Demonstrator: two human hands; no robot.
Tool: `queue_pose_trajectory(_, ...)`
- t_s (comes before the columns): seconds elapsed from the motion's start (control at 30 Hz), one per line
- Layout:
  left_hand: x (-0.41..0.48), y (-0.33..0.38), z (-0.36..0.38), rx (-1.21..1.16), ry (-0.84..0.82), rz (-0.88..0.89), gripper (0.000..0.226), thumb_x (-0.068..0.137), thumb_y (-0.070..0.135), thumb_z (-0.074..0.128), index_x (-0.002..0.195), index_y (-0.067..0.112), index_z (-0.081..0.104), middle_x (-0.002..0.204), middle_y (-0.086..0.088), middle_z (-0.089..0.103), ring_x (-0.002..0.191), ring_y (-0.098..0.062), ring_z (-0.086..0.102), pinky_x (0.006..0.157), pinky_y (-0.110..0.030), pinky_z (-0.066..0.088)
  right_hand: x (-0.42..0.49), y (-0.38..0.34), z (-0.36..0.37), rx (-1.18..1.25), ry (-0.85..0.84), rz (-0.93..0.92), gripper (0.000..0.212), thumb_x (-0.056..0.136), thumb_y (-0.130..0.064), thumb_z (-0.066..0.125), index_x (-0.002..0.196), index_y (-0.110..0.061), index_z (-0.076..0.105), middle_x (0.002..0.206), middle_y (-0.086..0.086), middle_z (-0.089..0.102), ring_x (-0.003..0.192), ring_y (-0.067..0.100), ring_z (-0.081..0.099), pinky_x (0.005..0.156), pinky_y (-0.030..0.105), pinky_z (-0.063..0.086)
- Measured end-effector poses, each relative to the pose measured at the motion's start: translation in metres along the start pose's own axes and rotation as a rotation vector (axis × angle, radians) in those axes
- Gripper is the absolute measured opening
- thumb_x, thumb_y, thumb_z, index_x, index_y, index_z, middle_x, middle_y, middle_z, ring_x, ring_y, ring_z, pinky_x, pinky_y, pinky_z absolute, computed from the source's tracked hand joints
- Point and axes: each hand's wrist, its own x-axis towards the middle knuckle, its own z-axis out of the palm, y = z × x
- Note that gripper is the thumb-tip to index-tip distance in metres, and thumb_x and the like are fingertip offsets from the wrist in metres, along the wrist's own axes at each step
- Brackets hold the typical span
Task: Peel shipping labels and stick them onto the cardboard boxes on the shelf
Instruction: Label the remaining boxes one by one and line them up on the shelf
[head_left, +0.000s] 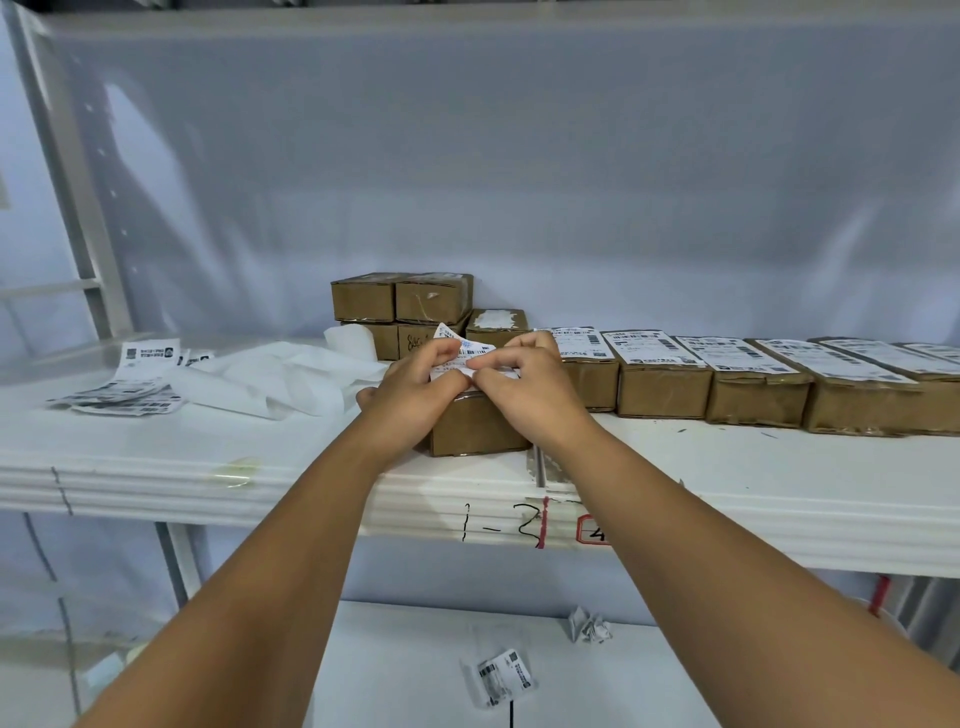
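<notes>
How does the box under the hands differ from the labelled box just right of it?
The box under the hands sits nearer the shelf edge; the labelled box stands back in the row. The labelled box wears a flat label on top; over the box under the hands, left hand and right hand pinch a curled label. Both are brown cardboard.

— What shows of the person?
— Two slender forearms, bare right to the frame's edge, with a bare left hand and right hand; nails too small to judge.
</notes>
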Motion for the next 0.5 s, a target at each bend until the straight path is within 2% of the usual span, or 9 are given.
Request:
queue_pose_trajectory(0.07, 0.000, 0.001, -0.001, 0.018, 0.020, 0.007, 0.037, 0.061, 0.068, 0.037, 0.096, 0.063, 0.046, 0.126, 0.023, 0.053, 0.127, -0.007, 0.040, 0.112, -0.043, 0.023, 0.001, 0.000, 0.000, 0.005, 0.000, -0.031, 0.021, 0.088, -0.021, 0.061, 0.103, -0.018, 0.074, 0.111, -0.006, 0.046, 0.102, 0.002, 0.045, 0.080, 0.007, 0.035)
queue_pose_trajectory(0.17, -0.001, 0.003, -0.002, 0.117, 0.064, -0.003, 0.030, 0.087, 0.050, 0.039, 0.114, 0.049, 0.050, 0.127, 0.021, 0.053, 0.125, -0.006, 0.037, 0.106, -0.037, 0.016, 0.001, 0.003, 0.002, 0.015, -0.017, -0.042, 0.021, 0.086, -0.023, 0.059, 0.100, -0.024, 0.074, 0.114, -0.010, 0.062, 0.116, 0.009, 0.049, 0.101, 0.026, 0.039)
queue_pose_trajectory(0.23, -0.002, 0.005, -0.004, 0.126, 0.081, -0.028, 0.025, 0.092, 0.039, 0.035, 0.109, 0.047, 0.052, 0.121, 0.019, 0.054, 0.119, -0.007, 0.036, 0.101, -0.035, 0.016, 0.001, 0.006, 0.003, 0.029, -0.055, -0.027, 0.023, 0.086, -0.025, 0.057, 0.102, -0.031, 0.073, 0.117, -0.011, 0.066, 0.124, 0.013, 0.046, 0.107, 0.033, 0.037)
queue_pose_trajectory(0.37, -0.005, 0.001, -0.012, 0.139, 0.115, -0.029, 0.031, 0.080, 0.036, 0.028, 0.090, 0.048, 0.055, 0.115, 0.018, 0.061, 0.116, -0.005, 0.042, 0.087, -0.032, 0.017, 0.003, 0.007, 0.006, 0.111, -0.151, -0.017, 0.027, 0.088, -0.023, 0.056, 0.110, -0.028, 0.072, 0.126, -0.013, 0.061, 0.127, 0.008, 0.045, 0.108, 0.026, 0.034)
queue_pose_trajectory(0.43, -0.008, 0.000, -0.015, 0.125, 0.094, 0.008, 0.037, 0.078, 0.037, 0.027, 0.098, 0.047, 0.056, 0.113, 0.021, 0.059, 0.116, -0.004, 0.040, 0.090, -0.032, 0.017, 0.003, 0.006, 0.005, 0.133, -0.182, -0.012, 0.028, 0.089, -0.021, 0.055, 0.112, -0.027, 0.071, 0.129, -0.012, 0.060, 0.123, 0.004, 0.049, 0.102, 0.020, 0.035)
queue_pose_trajectory(0.5, -0.006, -0.004, -0.016, 0.117, 0.041, 0.015, 0.034, 0.088, 0.034, 0.030, 0.111, 0.045, 0.054, 0.115, 0.018, 0.052, 0.113, -0.005, 0.036, 0.100, -0.032, 0.019, 0.002, 0.005, 0.003, 0.159, -0.191, -0.001, 0.028, 0.090, -0.020, 0.055, 0.112, -0.026, 0.071, 0.128, -0.013, 0.060, 0.120, 0.002, 0.051, 0.097, 0.018, 0.035)
